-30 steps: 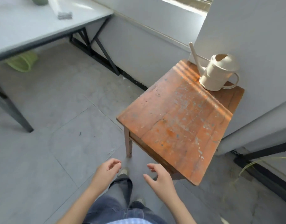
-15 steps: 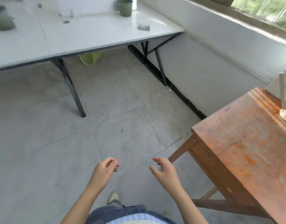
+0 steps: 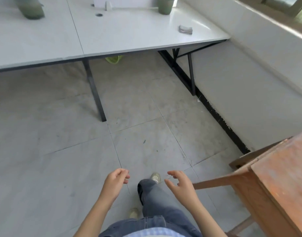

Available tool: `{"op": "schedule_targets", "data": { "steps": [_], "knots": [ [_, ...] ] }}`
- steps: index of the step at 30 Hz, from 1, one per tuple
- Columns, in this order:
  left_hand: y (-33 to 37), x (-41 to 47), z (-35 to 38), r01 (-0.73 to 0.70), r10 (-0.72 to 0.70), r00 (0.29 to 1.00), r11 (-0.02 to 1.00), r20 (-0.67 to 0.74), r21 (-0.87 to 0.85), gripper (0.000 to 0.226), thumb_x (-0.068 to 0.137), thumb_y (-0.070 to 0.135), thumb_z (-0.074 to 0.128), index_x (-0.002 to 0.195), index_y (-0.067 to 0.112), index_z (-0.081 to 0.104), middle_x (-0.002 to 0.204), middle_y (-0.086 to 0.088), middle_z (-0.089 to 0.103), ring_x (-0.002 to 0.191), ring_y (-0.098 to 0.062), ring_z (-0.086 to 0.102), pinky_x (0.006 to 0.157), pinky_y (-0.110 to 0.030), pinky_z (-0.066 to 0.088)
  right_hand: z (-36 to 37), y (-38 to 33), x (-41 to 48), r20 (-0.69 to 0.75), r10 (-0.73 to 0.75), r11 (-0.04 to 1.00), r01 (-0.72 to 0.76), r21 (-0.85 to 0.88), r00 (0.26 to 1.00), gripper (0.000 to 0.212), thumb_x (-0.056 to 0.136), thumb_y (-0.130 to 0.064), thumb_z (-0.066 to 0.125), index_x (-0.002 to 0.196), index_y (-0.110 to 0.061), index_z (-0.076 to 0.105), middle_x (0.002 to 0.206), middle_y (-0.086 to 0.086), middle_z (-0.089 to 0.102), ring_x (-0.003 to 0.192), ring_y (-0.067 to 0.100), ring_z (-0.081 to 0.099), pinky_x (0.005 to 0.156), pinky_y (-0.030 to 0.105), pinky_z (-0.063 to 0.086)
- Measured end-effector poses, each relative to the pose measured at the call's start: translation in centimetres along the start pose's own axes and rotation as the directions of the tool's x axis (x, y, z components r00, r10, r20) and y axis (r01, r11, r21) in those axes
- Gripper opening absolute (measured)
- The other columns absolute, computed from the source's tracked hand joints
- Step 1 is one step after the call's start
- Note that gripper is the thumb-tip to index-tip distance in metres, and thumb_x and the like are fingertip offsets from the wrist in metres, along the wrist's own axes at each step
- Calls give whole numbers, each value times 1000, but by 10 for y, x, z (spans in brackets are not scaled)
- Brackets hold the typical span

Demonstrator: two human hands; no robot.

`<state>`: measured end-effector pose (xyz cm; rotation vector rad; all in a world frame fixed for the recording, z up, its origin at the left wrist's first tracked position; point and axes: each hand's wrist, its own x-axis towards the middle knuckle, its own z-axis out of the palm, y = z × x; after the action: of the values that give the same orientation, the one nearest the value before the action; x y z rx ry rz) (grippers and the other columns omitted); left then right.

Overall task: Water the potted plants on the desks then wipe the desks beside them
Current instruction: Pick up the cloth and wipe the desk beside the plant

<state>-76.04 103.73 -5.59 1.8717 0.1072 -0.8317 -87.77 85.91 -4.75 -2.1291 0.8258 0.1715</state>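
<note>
Two green plant pots stand on the white desks (image 3: 122, 35) at the top of the view: one pot (image 3: 31, 8) at the left, another pot (image 3: 165, 5) near the right. A folded grey cloth (image 3: 185, 29) lies on the right desk near its corner. My left hand (image 3: 115, 183) and my right hand (image 3: 180, 186) hang low in front of me over the floor, both empty with fingers loosely curled and apart. The watering can is out of view.
A worn orange wooden table (image 3: 283, 177) juts in at the lower right, close to my right arm. A green basket (image 3: 114, 59) sits under the desks. Black desk legs (image 3: 94, 89) stand ahead. A white low wall (image 3: 249, 77) runs along the right.
The view has swung left from the wooden table and watering can toward the white desks, and I have stepped closer to them. Both hands stay empty.
</note>
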Motion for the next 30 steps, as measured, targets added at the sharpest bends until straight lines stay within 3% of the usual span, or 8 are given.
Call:
{"op": "schedule_targets", "data": {
  "steps": [4, 10, 15, 19, 21, 26, 30],
  "knots": [
    [29, 43, -9, 24, -25, 999, 999, -30, -36, 22, 93, 14, 46, 76, 14, 60, 84, -8, 65, 74, -21, 59, 75, -31, 39, -11, -19, 59, 3, -9, 999, 9, 36, 1000, 29, 89, -23, 53, 116, -14, 55, 108, -4, 52, 108, 12, 47, 85, 17, 32],
    [106, 134, 8, 66, -67, 997, 996, -28, -55, 23, 94, 12, 43, 75, 12, 58, 81, -10, 62, 69, -22, 55, 63, -27, 36, -53, -46, 172, -19, -34, 997, 36, 63, 999, 34, 89, -26, 53, 122, -15, 52, 121, -1, 52, 114, 12, 46, 88, 17, 31],
    [208, 213, 41, -51, 51, 998, 999, 41, 4, 20, 93, 15, 46, 77, 15, 58, 84, -7, 62, 72, -19, 57, 67, -25, 39, -110, -61, 251, -144, -16, 992, 33, 118, 989, 34, 90, -25, 52, 122, -15, 51, 109, -8, 47, 103, 6, 43, 89, 20, 34],
    [257, 249, 60, -124, 121, 988, 992, 93, 23, 21, 93, 17, 45, 78, 16, 59, 83, -2, 63, 74, -17, 58, 71, -23, 40, -128, -62, 292, -153, 57, 987, -33, 155, 987, 32, 90, -24, 52, 120, -14, 53, 109, -8, 48, 102, 7, 45, 91, 23, 38],
    [264, 265, 64, -102, 97, 988, 994, 124, 37, 21, 94, 16, 45, 78, 16, 59, 82, -3, 64, 74, -17, 58, 69, -22, 41, -131, -61, 308, -134, 83, 986, -61, 156, 988, 31, 90, -25, 52, 119, -15, 53, 109, -8, 49, 102, 7, 45, 88, 21, 36],
    [270, 326, 66, 105, -109, 988, 994, 107, 39, 21, 93, 13, 46, 77, 13, 60, 83, -9, 63, 71, -21, 55, 61, -26, 36, -140, -64, 369, -85, 153, 980, -139, 145, 985, 30, 90, -26, 53, 118, -14, 54, 108, -6, 50, 98, 7, 48, 83, 17, 35],
    [318, 404, 71, 93, -95, 991, 995, 92, 19, 22, 93, 12, 44, 76, 11, 58, 76, -7, 61, 65, -19, 53, 59, -26, 35, -164, -84, 444, -117, 173, 975, -153, 160, 978, 31, 90, -25, 53, 119, -13, 53, 108, -6, 49, 96, 9, 49, 81, 18, 36]
  ]
}}
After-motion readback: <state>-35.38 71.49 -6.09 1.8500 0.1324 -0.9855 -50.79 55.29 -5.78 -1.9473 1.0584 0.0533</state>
